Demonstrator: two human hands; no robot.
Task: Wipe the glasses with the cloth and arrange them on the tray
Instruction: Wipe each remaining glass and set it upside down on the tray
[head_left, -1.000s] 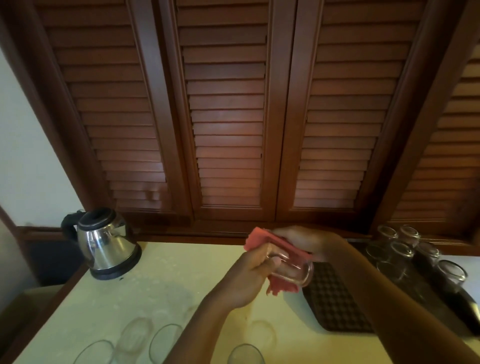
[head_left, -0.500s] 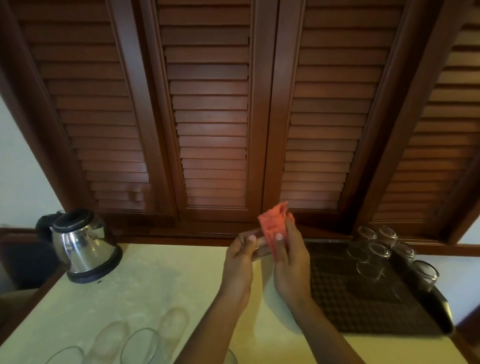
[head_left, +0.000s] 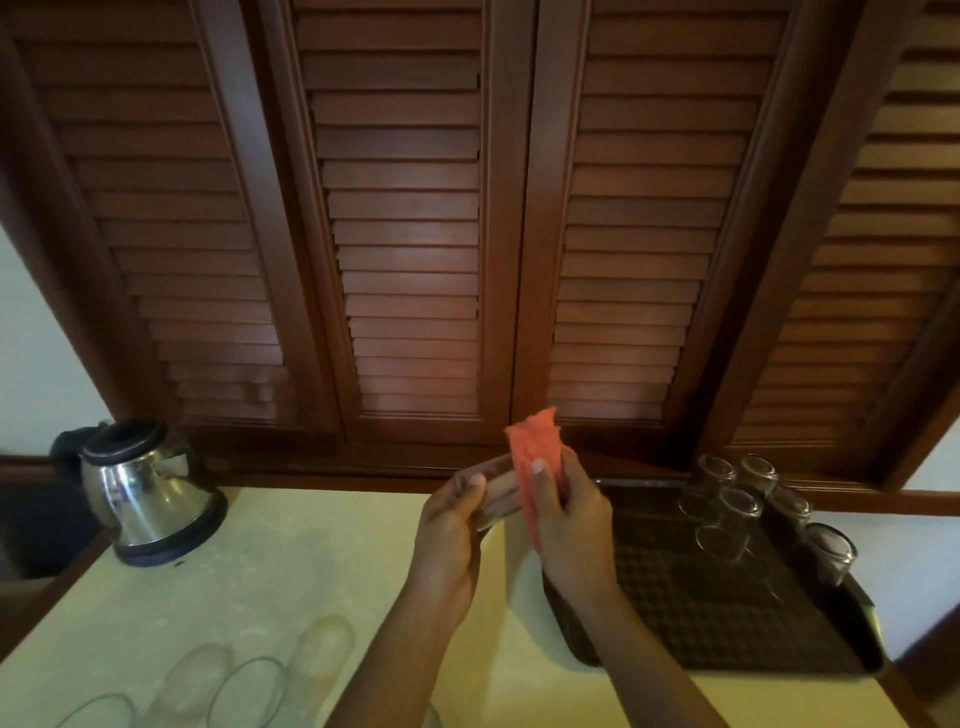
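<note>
In the head view, we have a clear glass (head_left: 493, 493) held above the counter (head_left: 311, 571), just left of the tray (head_left: 701, 623). Our left hand (head_left: 452, 540) is curled around one end of it, fingers closed on the wall. Our right hand (head_left: 571, 519) is pinching the red cloth (head_left: 530, 457) against the other end, thumb pressed on the fabric, with a loose tuft of cloth standing up above the fingers. We judge this to be mid-wipe.

The main risk we see is the glass slipping. It is smooth, held in the air between two hands, and if we twist the cloth hard while the left hand's hold is light, it could rotate free and drop onto the counter or the tray edge. Squeezing too hard at the rim could also crack thin glass.

A group of finished glasses (head_left: 743, 509) stands mouth-down at the far right of the tray, close together, some touching. When we carry this one across, a careless elbow or the trailing cloth could knock them into each other or tip the outermost one (head_left: 828, 553) off the tray's rim.

More glasses (head_left: 249, 691) wait along the near edge of the counter, partly cut off by the frame, close under our left forearm. A low sweep of that arm could push them off. The kettle (head_left: 150, 493) sits well apart at the far left and poses no trouble.
</note>
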